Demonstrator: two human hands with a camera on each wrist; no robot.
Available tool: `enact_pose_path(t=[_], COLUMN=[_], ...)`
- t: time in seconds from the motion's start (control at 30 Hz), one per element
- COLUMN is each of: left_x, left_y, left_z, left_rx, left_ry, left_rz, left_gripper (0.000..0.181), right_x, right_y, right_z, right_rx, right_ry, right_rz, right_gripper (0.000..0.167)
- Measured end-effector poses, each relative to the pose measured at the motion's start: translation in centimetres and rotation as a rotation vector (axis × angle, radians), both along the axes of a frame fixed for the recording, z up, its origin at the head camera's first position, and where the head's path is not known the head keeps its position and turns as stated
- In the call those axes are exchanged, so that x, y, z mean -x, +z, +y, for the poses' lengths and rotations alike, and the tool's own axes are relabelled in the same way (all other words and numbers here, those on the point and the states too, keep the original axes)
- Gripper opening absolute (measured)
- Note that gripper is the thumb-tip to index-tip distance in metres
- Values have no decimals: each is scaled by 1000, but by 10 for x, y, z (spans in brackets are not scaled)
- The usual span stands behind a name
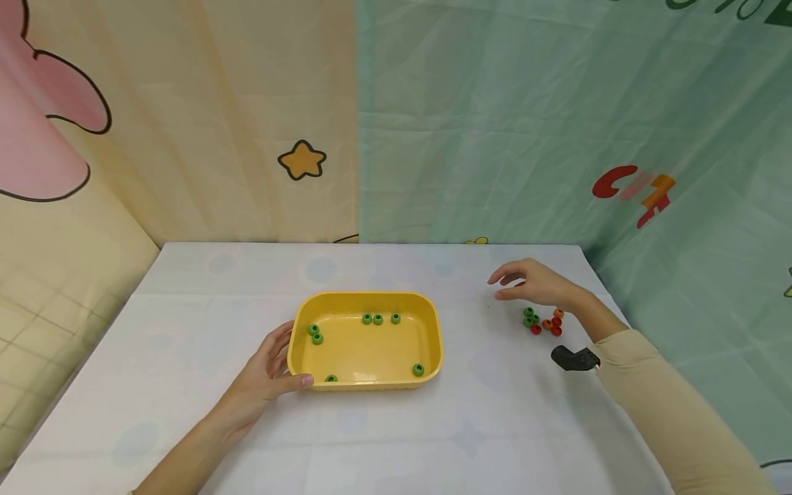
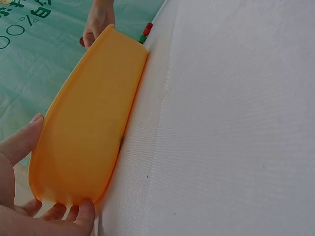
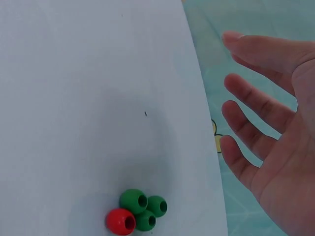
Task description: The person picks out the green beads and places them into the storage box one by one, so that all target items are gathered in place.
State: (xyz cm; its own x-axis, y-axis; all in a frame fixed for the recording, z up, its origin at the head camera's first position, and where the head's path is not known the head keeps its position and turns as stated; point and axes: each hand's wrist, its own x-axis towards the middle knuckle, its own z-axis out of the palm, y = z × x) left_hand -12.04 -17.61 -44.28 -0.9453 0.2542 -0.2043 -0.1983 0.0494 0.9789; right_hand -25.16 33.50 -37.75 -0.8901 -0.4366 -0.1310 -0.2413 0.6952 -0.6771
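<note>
My left hand grips the left end of a yellow plastic tray, thumb at the front corner and fingers along the outer side. The same hold on the tray shows in the left wrist view. Several green beads lie scattered inside the tray. To the right, my right hand hovers over the table with loosely bent fingers, and the right wrist view shows nothing in it. Just below that hand is a small cluster of round holed beads: green beads, red beads and orange beads.
A white patterned cloth covers the table. Printed curtains hang behind it and at the sides. A black curved object sits at the right sleeve's cuff, near the beads.
</note>
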Motion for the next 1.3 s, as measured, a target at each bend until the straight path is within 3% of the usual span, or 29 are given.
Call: enact_pose_path(t=[0.37,0.73,0.93,1.3], left_x=[-1,0,0,-1], left_y=[1,2,2,4], left_z=[0,0,1,1], left_rx=[0,4,-2,-6], left_ry=[-1,-3,2,10], left_rz=[-1,-2,-7,-9], left_gripper=[106,107,107,107], right_x=[-3,-6,-7,-7], right_y=[-16,-31,-45,-49], right_z=[29,56,66,69], right_rx=[-26,-26,-16,-39], right_ry=[-65,-184,-192,-203], right_rz=[-11,-98,-132,-139], right_gripper=[34,34,33,33])
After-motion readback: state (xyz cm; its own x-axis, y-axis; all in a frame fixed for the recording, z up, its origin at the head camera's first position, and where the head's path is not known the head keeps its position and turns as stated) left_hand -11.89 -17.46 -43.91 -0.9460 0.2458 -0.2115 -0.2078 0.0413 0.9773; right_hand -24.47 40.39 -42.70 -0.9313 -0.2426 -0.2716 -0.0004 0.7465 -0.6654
